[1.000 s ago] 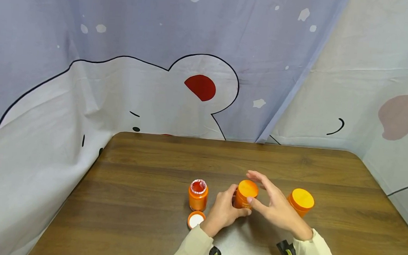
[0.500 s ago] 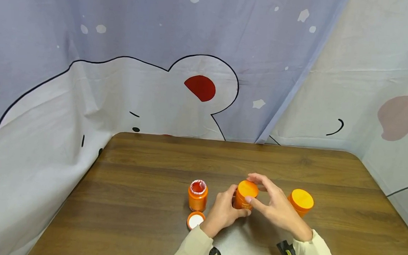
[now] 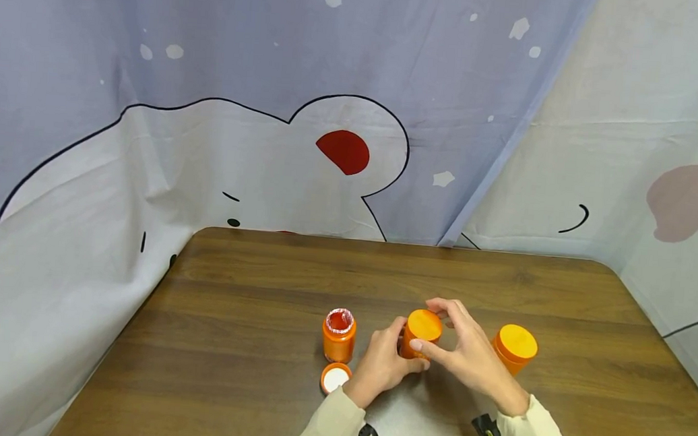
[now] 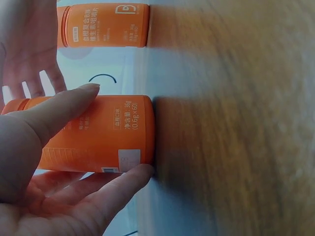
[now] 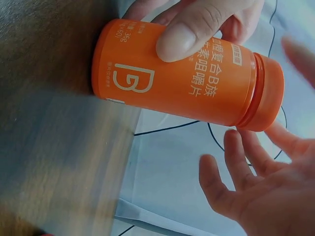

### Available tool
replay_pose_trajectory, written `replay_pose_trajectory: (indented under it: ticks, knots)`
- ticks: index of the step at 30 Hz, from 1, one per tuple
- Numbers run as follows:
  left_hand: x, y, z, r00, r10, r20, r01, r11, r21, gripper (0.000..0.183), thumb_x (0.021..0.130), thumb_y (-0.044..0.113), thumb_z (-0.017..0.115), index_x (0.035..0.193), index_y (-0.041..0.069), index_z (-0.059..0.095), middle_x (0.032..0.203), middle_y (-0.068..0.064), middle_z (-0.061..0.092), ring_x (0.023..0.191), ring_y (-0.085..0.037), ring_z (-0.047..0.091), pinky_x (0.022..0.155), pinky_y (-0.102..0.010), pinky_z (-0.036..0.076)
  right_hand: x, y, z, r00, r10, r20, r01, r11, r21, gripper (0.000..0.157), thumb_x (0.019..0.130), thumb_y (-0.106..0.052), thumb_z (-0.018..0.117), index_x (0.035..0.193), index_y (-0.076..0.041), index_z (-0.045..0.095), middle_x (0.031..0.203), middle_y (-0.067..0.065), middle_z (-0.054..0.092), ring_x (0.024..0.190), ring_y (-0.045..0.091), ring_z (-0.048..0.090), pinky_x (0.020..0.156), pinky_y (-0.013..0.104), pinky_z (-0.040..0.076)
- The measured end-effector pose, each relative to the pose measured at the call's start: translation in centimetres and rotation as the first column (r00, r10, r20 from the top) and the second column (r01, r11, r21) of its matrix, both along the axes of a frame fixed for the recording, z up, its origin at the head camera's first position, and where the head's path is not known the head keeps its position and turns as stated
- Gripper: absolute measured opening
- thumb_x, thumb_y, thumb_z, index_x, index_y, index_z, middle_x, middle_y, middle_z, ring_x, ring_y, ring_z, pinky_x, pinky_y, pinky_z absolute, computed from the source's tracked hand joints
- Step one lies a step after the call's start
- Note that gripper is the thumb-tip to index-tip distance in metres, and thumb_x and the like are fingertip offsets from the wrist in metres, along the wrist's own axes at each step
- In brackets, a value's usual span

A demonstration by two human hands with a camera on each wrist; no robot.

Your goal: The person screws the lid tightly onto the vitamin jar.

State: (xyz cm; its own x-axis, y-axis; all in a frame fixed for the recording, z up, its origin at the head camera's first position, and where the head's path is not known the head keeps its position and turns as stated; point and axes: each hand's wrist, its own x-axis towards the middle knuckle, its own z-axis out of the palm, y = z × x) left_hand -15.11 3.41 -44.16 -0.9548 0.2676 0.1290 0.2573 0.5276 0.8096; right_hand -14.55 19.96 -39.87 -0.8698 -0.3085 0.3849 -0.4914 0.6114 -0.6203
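Observation:
My left hand (image 3: 383, 359) grips an orange pill bottle (image 4: 106, 125), which stands upright on the table. Its thumb lies along one side in the left wrist view, with the fingers round the other. The orange screw cap (image 3: 424, 323) is on this bottle. Around the cap curves my right hand (image 3: 475, 358), fingers behind it and thumb in front in the head view. In the right wrist view some right fingertips are right at the cap's edge (image 5: 268, 93), while the blurred thumb is apart from it.
Left of my hands stands an uncapped orange bottle (image 3: 338, 342) with torn foil at its mouth. Its loose cap (image 3: 335, 379) lies in front, white inside up. A third, capped bottle (image 3: 516, 344) stands beyond my right wrist. A patterned curtain (image 3: 255, 171) hangs behind the table (image 3: 224, 344).
My right thumb has slid leftward across the front of the cap, and the right fingers have shifted slightly round behind it. The left hand and the bottle hold still.

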Motion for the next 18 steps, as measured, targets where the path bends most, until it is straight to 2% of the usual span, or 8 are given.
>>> replay_pose_trajectory:
  ticks: [4,8,13,18]
  knots:
    - [-0.04,-0.02,-0.01,1.0,0.004,-0.01,-0.004,1.0,-0.008,0.055,0.068,0.03,0.081,0.113,0.016,0.052,0.103,0.0,0.065,0.089,-0.012,0.06,0.08,-0.028,0.049,0.12,0.2,0.27,0.998,0.028,0.062,-0.027,1.0,-0.009,0.061,0.078,-0.034,0.072,0.13,-0.022,0.042,0.124,-0.011,0.046,0.112,0.009,0.046,0.09,0.032,0.043]
    - [-0.02,-0.05,0.02,1.0,0.006,-0.01,-0.006,1.0,-0.005,0.055,0.068,0.029,0.081,0.114,0.015,0.052,0.103,-0.001,0.065,0.089,-0.013,0.06,0.08,-0.028,0.049,0.19,0.36,0.62,0.994,0.088,0.071,-0.085,0.996,-0.039,0.062,0.082,-0.026,0.07,0.135,-0.023,0.038,0.13,-0.006,0.046,0.115,0.014,0.046,0.092,0.029,0.041]
    - [0.04,-0.06,0.04,1.0,-0.002,-0.003,0.002,1.0,0.002,0.056,0.069,0.027,0.081,0.114,0.015,0.052,0.105,-0.003,0.065,0.091,-0.014,0.061,0.081,-0.029,0.049,0.31,0.53,0.74,0.986,0.142,0.084,-0.138,0.989,-0.045,0.065,0.085,-0.022,0.066,0.14,-0.025,0.033,0.131,-0.004,0.048,0.112,0.016,0.05,0.092,0.036,0.041]
    - [0.05,-0.07,-0.05,1.0,-0.004,-0.005,0.004,1.0,0.001,0.055,0.069,0.027,0.081,0.114,0.015,0.052,0.105,-0.003,0.065,0.091,-0.014,0.061,0.081,-0.029,0.049,0.14,0.69,0.42,0.986,0.142,0.09,-0.138,0.989,-0.046,0.063,0.085,-0.023,0.065,0.139,-0.028,0.033,0.127,-0.005,0.052,0.11,0.016,0.052,0.092,0.039,0.042]
